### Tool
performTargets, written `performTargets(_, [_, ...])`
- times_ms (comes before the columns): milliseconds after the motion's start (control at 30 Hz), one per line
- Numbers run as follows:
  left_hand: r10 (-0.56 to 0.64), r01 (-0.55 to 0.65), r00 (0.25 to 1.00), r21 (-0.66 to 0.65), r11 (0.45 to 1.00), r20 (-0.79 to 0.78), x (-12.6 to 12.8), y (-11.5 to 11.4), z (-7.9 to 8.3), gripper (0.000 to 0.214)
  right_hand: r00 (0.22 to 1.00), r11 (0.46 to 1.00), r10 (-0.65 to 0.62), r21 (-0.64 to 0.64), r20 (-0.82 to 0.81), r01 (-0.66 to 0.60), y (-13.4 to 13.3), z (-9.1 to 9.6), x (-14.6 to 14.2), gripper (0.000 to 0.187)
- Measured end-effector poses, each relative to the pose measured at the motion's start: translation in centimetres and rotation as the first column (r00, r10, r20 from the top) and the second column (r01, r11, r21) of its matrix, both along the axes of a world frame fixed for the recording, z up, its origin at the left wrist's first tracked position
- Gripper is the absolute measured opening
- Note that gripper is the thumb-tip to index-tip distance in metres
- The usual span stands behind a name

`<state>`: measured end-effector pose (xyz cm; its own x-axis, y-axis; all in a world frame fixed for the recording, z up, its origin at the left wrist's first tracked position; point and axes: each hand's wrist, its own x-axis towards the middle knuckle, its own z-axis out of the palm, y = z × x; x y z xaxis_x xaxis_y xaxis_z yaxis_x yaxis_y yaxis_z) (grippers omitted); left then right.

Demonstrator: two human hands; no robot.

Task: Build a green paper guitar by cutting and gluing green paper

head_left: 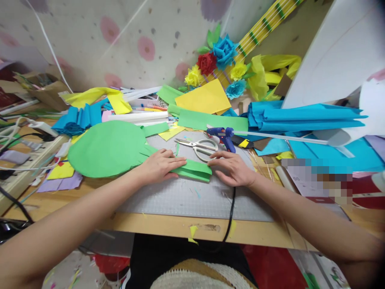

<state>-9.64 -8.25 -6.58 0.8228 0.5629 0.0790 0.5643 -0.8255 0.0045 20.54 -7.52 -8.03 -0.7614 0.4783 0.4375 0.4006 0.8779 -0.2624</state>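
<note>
A large green paper oval (pixel 105 148) lies on the left, and a folded green paper strip (pixel 195 171) runs rightward from it. My left hand (pixel 161 165) rests on the near part of the strip, fingers stretched out and pressing it down. At the strip's right end is my right hand (pixel 233 168), fingers apart, with the fingertips close to or touching the folded edge; actual contact is hard to tell. Just behind both hands, scissors (pixel 197 146) with white handles lie on the grey cutting mat (pixel 180 200). A blue glue gun (pixel 222 136) stands behind my right hand.
A black cable (pixel 231 216) crosses the mat's front. Green strips (pixel 210 120), a yellow sheet (pixel 204 96) and blue paper (pixel 300 116) pile up behind. Paper flowers (pixel 207 63) decorate a yellow stringed shape. A power strip (pixel 39 160) sits at left, a yellow-black cutter (pixel 243 142) beside the glue gun.
</note>
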Motion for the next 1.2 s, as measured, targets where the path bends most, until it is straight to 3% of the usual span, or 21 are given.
performTargets(133, [-0.006, 0.003, 0.998, -0.041, 0.999, -0.060, 0.4, 0.0, 0.6, 0.049, 0.998, 0.995, -0.061, -0.076, -0.032, 0.059, 0.4, 0.7, -1.5, 0.037])
performTargets(367, [0.000, -0.001, 0.998, -0.022, 1.000, -0.068, 0.5, -0.2, 0.3, 0.050, 0.990, 0.995, 0.089, -0.065, 0.108, -0.082, 0.5, 0.0, -4.0, 0.054])
performTargets(600, [-0.045, 0.049, 0.997, -0.058, 0.997, 0.056, 0.9, -0.5, -0.1, 0.045, 0.987, 0.996, 0.068, -0.058, 0.148, -0.060, 0.1, -0.6, -1.3, 0.056])
performTargets(800, [-0.061, 0.064, 0.997, -0.051, 0.997, 0.047, 1.2, -0.4, 0.0, 0.044, 0.969, 0.999, 0.046, -0.025, 0.244, -0.041, -1.3, -0.4, 1.1, 0.065])
performTargets(1000, [-0.047, 0.047, 0.999, -0.017, 0.999, -0.012, 1.4, -0.4, 0.0, 0.044, 0.960, 0.996, 0.056, 0.045, 0.275, -0.071, -1.6, 0.1, 2.1, 0.052])
performTargets(1100, [-0.045, 0.045, 0.998, 0.000, 0.999, -0.044, 1.5, -0.6, 0.0, 0.042, 0.971, 0.994, -0.021, 0.107, 0.237, -0.005, -1.5, 0.5, 2.0, 0.038])
performTargets(1200, [-0.035, 0.035, 0.999, 0.014, 0.999, -0.038, 1.6, -0.9, -0.1, 0.041, 0.981, 0.993, -0.086, 0.099, 0.171, 0.070, -1.2, 0.9, 0.2, 0.036])
